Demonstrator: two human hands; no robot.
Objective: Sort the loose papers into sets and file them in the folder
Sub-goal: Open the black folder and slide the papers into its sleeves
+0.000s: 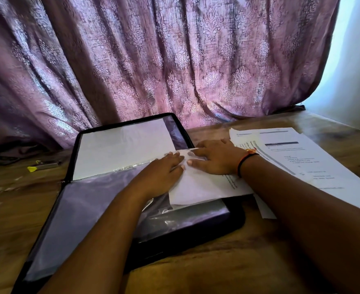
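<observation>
On the open black plastic-sleeved folder (85,200), left hand (164,168) and right hand (215,158) press flat-fingered on a white paper sheet (204,187), holding nothing.

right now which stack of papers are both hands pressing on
The stack lying across the right edge of the folder, under the left hand and right hand. The printed pile lies on the table; another sheet sits sleeved.

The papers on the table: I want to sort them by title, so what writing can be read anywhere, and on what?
No text is readable.
Loose papers: printed lines and a dark heading bar, too blurred.
Sheet on the folder: print at its right edge, too blurred.
Pen: a yellow mark, unclear.
</observation>
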